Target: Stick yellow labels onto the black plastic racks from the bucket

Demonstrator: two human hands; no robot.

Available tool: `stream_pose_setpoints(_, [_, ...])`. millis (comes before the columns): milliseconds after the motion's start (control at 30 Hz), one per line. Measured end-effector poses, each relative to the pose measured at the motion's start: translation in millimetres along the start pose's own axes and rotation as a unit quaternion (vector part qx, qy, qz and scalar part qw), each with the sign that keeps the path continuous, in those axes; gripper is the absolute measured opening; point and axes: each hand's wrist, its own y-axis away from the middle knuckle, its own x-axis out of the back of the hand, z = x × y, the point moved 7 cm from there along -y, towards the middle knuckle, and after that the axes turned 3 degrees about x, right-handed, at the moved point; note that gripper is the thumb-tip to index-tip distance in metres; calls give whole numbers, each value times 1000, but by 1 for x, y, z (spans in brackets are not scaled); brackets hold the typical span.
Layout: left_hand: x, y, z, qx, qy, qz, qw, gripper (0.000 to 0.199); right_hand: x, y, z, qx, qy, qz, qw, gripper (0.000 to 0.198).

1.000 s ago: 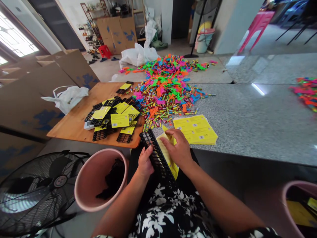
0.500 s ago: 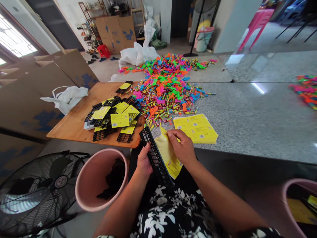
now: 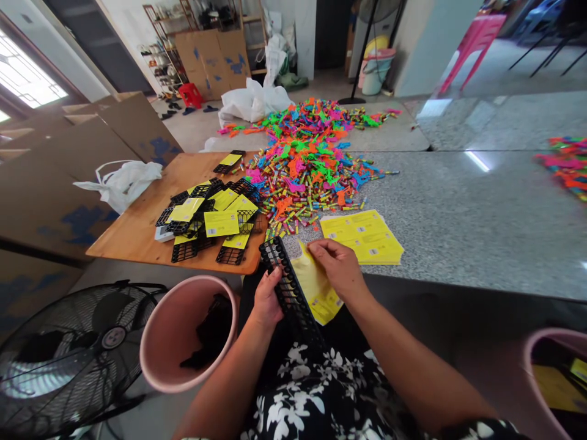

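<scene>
My left hand (image 3: pixel 268 297) is closed round a long black plastic rack (image 3: pixel 293 287) with rows of holes, held tilted above my lap. Between the thumb and fingers of my right hand (image 3: pixel 337 266) is the upper edge of a yellow printed sticker sheet (image 3: pixel 321 302), which hangs bent beside the rack. Part of the sheet is behind the rack and my fingers. A stack of similar yellow sheets (image 3: pixel 364 235) lies on the stone table just beyond my right hand. Several black racks with yellow labels (image 3: pixel 222 223) are heaped on the wooden board to the left.
A pile of colourful toy guns and small tubes (image 3: pixel 312 165) covers the middle of the stone table (image 3: pixel 449 232). Below the wooden board (image 3: pixel 132 235) stands a pink bucket (image 3: pixel 151 348) with black pieces inside, next to a fan (image 3: pixel 68 360). Another pink bucket (image 3: pixel 527 360) is at the right.
The rack has turned slightly in my left hand, so its holes show more. My right hand has shifted a little left, and the sheet's lower end has swung slightly right and up.
</scene>
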Motion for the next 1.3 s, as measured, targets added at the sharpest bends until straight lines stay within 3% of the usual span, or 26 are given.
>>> stream_pose_setpoints(67, [0, 1, 2, -2, 2, 10, 1000, 48, 6, -2, -5, 13, 15, 7, 1000, 33])
stream_pose_setpoints(233, [-9, 0, 4, -3, 4, -8, 1000, 47, 1, 6, -30, 141, 107, -21, 984, 31])
stream_pose_setpoints(433, [-8, -3, 3, -5, -2, 5, 1000, 46, -5, 7, -19, 102, 61, -43, 992, 27])
stream_pose_setpoints(633, [-7, -4, 7, -13, 5, 27, 1000, 46, 12, -1, -14, 61, 50, 1, 997, 31])
stream_pose_setpoints(833, [-14, -5, 7, -21, -7, 1, 1000, 42, 7, 5, -30, 141, 121, -15, 982, 29])
stream_pose_setpoints(933, [-9, -7, 4, -21, -7, 16, 1000, 42, 7, 3, -24, 97, 84, -18, 992, 26])
stream_pose_setpoints(1100, [-1, -17, 3, -19, 9, 44, 999, 41, 17, -7, 2, -42, -33, -8, 999, 35])
stream_pose_setpoints(1300, [-6, -47, 25, -97, -5, 98, 990, 33, 63, -24, 17, -118, -165, 92, 975, 38])
